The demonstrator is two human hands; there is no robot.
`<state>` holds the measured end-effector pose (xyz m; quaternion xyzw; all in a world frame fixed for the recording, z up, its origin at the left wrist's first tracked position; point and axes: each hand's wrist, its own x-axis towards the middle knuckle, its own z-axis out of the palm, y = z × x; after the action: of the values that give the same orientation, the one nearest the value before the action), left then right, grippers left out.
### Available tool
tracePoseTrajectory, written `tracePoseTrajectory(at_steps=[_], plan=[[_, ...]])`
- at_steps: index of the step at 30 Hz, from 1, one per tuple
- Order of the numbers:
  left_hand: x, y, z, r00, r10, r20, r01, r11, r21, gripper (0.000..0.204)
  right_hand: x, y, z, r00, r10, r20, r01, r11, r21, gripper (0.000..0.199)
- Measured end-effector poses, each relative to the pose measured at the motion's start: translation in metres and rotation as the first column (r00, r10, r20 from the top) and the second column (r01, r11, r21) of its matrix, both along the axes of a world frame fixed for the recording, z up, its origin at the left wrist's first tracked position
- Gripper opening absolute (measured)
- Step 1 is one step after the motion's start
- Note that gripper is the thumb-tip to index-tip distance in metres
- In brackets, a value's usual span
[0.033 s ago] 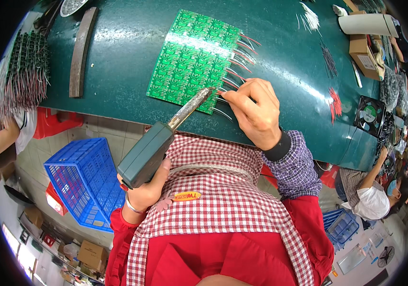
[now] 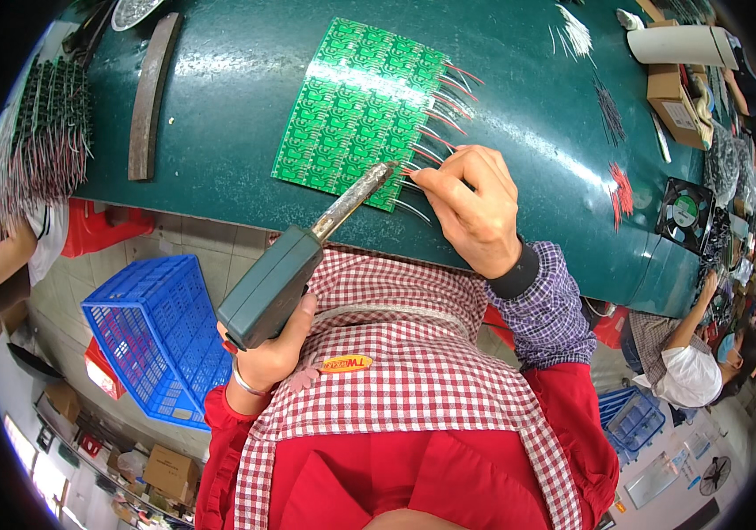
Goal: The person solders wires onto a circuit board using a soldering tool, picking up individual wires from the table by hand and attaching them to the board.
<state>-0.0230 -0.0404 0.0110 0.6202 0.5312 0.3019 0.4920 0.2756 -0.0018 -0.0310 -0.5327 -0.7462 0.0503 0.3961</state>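
Note:
A soldering iron [image 2: 273, 284] with a thick dark green handle is gripped in my left hand [image 2: 279, 353]. Its tip meets the right edge of a green circuit board panel [image 2: 334, 132] lying on the bench. Just right of that tip, my right hand [image 2: 475, 199] pinches a thin wire [image 2: 408, 168] at the board's edge; the fingertips partly cover it. Several red and white wires [image 2: 453, 110] stick out along the same edge, above my fingers. A white wire [image 2: 413, 210] curves out below them.
The green bench [image 2: 236, 115] carries a flat dark bar [image 2: 152, 97] at left. White wires [image 2: 575, 31], dark wires [image 2: 608, 110], red wires [image 2: 622, 190] and a black fan [image 2: 685, 210] lie at right. Wired boards [image 2: 42, 132] are piled far left. A blue crate [image 2: 161, 331] stands below; a co-worker [image 2: 691, 367] sits right.

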Motion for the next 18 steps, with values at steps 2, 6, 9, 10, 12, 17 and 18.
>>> tracePoseTrajectory(at_steps=[2,6,9,10,12,17,18], plan=[[-0.0007,0.0005,-0.0005,0.999,-0.031,-0.042,0.033,0.998,0.047,0.023,-0.0003,-0.0003,-0.0001,1.0,0.001,-0.005,-0.001,1.0,-0.008,0.022],[-0.0008,0.0004,-0.0006,1.0,-0.02,-0.024,0.02,1.0,0.012,0.023,-0.0003,-0.0003,-0.0008,1.0,0.001,-0.004,-0.001,1.0,-0.008,0.022],[0.0002,0.0002,-0.0003,1.0,-0.016,-0.01,0.016,1.0,-0.01,0.022,-0.0002,-0.0005,-0.0015,1.0,0.001,-0.002,-0.001,1.0,-0.008,0.022],[0.0003,0.0002,0.0,1.0,-0.02,-0.009,0.02,1.0,-0.014,0.022,-0.0002,-0.0005,-0.0017,1.0,0.001,-0.002,-0.001,1.0,-0.008,0.022],[0.0004,0.0006,0.0003,1.0,-0.026,-0.011,0.026,0.999,-0.019,0.021,0.0,-0.0006,-0.0018,1.0,0.001,-0.003,-0.001,1.0,-0.007,0.022],[0.0,0.0021,-0.0002,0.998,-0.052,-0.042,0.052,0.999,0.012,0.019,0.0001,-0.0004,-0.0013,1.0,0.0,0.006,0.0,1.0,-0.01,0.022],[0.0004,0.0018,-0.0002,0.998,-0.043,-0.035,0.044,0.999,0.008,0.019,0.0002,-0.0005,-0.001,1.0,-0.001,0.006,0.001,1.0,-0.012,0.022]])
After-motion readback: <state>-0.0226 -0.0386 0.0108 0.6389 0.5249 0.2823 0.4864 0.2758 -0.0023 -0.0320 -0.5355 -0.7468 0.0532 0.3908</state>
